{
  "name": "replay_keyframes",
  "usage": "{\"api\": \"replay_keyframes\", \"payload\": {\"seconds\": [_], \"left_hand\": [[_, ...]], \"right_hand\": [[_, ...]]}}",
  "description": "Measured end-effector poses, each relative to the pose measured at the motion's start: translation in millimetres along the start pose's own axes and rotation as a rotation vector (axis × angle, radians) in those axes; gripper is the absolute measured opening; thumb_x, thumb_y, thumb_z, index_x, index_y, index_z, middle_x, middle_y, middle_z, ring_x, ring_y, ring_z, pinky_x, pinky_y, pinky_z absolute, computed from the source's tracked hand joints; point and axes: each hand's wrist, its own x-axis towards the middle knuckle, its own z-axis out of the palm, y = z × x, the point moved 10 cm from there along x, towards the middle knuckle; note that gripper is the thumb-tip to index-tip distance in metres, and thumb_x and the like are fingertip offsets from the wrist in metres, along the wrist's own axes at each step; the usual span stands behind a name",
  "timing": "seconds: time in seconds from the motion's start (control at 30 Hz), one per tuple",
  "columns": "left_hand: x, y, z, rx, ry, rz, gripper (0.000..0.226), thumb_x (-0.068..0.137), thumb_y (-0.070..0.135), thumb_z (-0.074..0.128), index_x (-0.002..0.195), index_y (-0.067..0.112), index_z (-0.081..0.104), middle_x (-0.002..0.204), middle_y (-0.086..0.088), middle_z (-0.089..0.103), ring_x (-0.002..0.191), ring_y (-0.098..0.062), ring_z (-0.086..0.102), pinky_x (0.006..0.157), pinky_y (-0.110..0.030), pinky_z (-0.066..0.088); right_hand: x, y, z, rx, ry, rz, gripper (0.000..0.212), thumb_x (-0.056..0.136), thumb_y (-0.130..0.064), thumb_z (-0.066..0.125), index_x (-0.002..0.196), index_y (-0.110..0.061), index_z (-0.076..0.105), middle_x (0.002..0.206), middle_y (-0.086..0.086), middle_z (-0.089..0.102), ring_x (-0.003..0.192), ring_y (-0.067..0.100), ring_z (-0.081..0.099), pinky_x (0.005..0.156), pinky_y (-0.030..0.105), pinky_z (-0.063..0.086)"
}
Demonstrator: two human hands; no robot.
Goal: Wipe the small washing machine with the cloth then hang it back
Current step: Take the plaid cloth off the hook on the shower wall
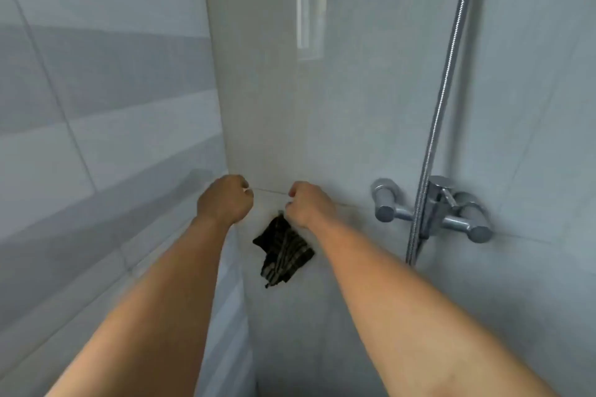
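A dark striped cloth (283,250) hangs against the grey tiled wall, in the corner just below my hands. My right hand (308,205) is closed and pinches the cloth's top corner. My left hand (225,200) is a closed fist a little to the left at the same height, close to the wall; I cannot see anything in it. Whatever the cloth hangs from is hidden behind my hands. The small washing machine is out of view.
A chrome shower mixer (432,209) with two handles juts from the wall to the right. Its metal hose (445,100) runs up the wall. Tiled walls meet in a corner (222,106) right in front of me.
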Motion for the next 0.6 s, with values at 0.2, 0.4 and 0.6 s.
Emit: {"api": "replay_keyframes", "payload": {"seconds": [0.2,0.4,0.6], "left_hand": [[-21,-56,144,-0.352,-0.313,-0.207,0.037,0.088,0.040,0.064,0.073,0.007,0.068,0.077,-0.003,0.070,0.077,-0.022,0.066,0.071,-0.030,0.050],[-26,-55,182,-0.381,-0.303,-0.173,0.027,0.079,0.037,0.077,0.095,0.015,0.076,0.089,-0.002,0.077,0.084,-0.018,0.071,0.081,-0.037,0.059],[-22,-50,163,-0.561,-0.321,-0.248,0.027,0.081,0.028,0.067,0.081,0.001,0.067,0.077,-0.011,0.070,0.067,-0.018,0.063,0.058,-0.024,0.046]], "right_hand": [[4,133,119,0.468,0.078,0.538,0.054,0.069,-0.030,0.066,0.116,-0.005,0.058,0.106,0.007,0.071,0.092,0.025,0.070,0.073,0.033,0.060],[4,155,178,1.047,0.205,0.617,0.043,0.070,-0.005,0.080,0.110,0.003,0.069,0.102,0.013,0.075,0.087,0.021,0.073,0.068,0.025,0.063],[-14,138,170,1.224,0.022,0.581,0.013,0.090,-0.011,0.073,0.101,-0.018,0.071,0.092,-0.003,0.073,0.086,0.011,0.066,0.064,0.026,0.047]]}}
